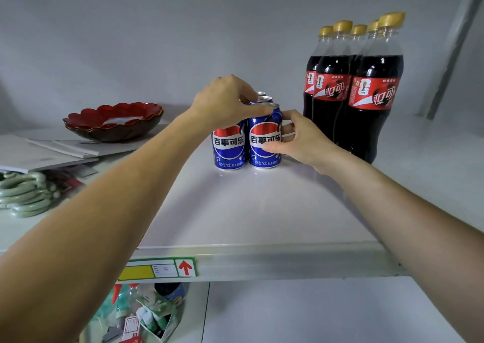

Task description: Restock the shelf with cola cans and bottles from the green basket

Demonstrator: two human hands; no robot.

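Blue cola cans stand in two rows in the middle of the white shelf (262, 212). The front left can (229, 147) stands free below my wrist. My left hand (225, 102) reaches over the can tops, its fingers on the rim of the front right can (264, 143). My right hand (301, 141) wraps that same can's right side. More can tops show behind, mostly hidden by my left hand. Several cola bottles (372, 88) with red labels and yellow caps stand grouped to the right, just beyond my right hand. The green basket is out of view.
A red scalloped bowl (115, 120) sits at the back left on white booklets (47, 154). Pale green hooks (26, 193) lie at the left edge. The shelf's front rail carries a price tag (157, 269). Packaged goods (146, 314) fill the shelf below.
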